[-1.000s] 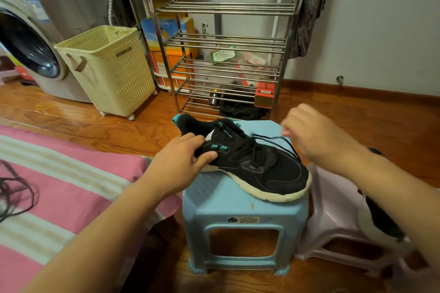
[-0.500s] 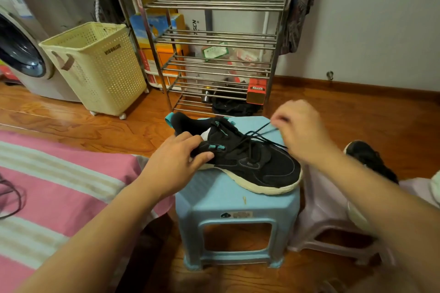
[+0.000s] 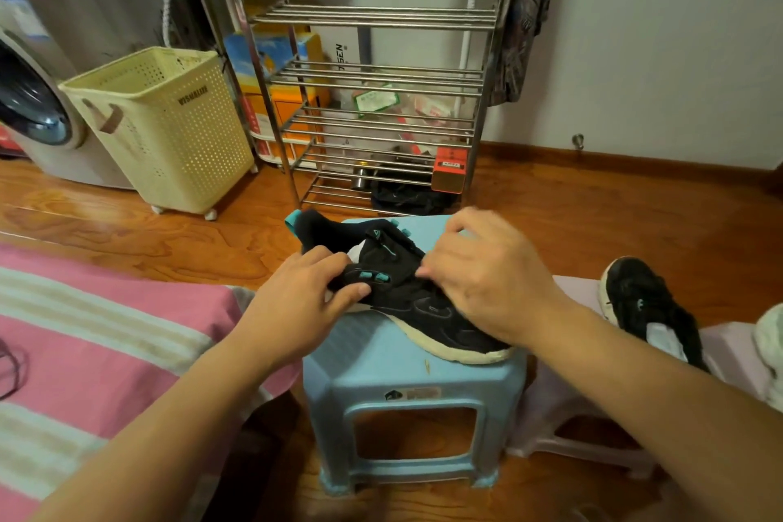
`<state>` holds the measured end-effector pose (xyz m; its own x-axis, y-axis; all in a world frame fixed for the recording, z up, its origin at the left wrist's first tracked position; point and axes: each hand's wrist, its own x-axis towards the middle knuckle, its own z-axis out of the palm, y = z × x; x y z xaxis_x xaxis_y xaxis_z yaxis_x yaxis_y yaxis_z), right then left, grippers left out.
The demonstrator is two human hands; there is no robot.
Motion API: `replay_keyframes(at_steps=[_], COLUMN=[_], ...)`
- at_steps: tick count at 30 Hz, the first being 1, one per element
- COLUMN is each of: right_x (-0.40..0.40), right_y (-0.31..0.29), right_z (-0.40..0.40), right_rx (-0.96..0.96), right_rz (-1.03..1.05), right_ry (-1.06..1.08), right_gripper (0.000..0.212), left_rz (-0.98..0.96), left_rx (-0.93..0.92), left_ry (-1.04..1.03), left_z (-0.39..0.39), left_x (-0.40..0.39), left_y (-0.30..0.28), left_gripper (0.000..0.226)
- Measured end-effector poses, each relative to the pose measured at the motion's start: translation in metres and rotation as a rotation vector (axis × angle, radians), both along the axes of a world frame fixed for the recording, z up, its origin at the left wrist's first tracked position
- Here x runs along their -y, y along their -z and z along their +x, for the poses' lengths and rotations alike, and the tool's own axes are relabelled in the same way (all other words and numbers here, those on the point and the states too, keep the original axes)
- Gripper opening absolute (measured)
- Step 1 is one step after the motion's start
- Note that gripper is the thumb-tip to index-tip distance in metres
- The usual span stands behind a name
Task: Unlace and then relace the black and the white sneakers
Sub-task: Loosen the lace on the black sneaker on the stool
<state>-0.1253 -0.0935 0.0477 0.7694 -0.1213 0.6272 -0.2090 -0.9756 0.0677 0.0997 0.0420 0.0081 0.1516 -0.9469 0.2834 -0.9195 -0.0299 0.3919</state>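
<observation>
Black mesh with teal eyelet tabs makes up the sneaker (image 3: pixel 423 301) lying on its side across the top of a light-blue plastic stool (image 3: pixel 406 390), heel toward the far left, white-soled toe toward the near right. The left hand (image 3: pixel 305 301) holds the collar area, fingers curled over the ankle opening and thumb pressed just beside the teal tabs, so that grip is closed on the shoe. The right hand (image 3: pixel 487 280) lies over the tongue and lacing zone with its fingers bent down onto the upper; it hides the lace, so I cannot tell whether anything is pinched beneath it.

Just to the right stands a pale lilac stool (image 3: pixel 584 420), touching or nearly touching the blue one, and it carries a second black sneaker (image 3: pixel 648 309) with a white sole, partly hidden by the right forearm. Something whitish shows at the right edge, too cropped to identify.

To the left lies a pink-and-cream striped bedcover (image 3: pixel 97 343). Behind, on the wooden floor (image 3: pixel 593 216), stand a steel wire rack (image 3: pixel 373 106), a cream perforated laundry basket (image 3: pixel 169 127) and, at the far left, a washing machine (image 3: pixel 38 114).
</observation>
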Motion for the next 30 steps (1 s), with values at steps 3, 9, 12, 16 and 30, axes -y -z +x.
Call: replay_keyframes(at_steps=[3, 9, 12, 16, 30], right_x=[0.053, 0.099, 0.068, 0.008, -0.009], right_y=[-0.003, 0.033, 0.025, 0.010, -0.009], right_z=[-0.023, -0.047, -0.015, 0.001, -0.005], right_rx=[0.257, 0.291, 0.041, -0.183, -0.140], right_rz=[0.436, 1.086, 0.811, 0.418, 0.551], right_ry=[0.547, 1.074, 0.633, 0.129, 0.127], right_gripper=[0.024, 0.020, 0.026, 0.024, 0.043], left_rz=[-0.017, -0.009, -0.002, -0.013, -0.067], left_rx=[-0.014, 0.068, 0.056, 0.057, 0.088], left_ry=[-0.007, -0.059, -0.063, -0.084, -0.070], left_z=[0.002, -0.014, -0.013, -0.017, -0.014], left_x=[0.003, 0.007, 0.006, 0.006, 0.001], left_y=[-0.002, -0.005, -0.003, -0.003, -0.001], left_gripper=[0.035, 0.020, 0.020, 0.019, 0.029])
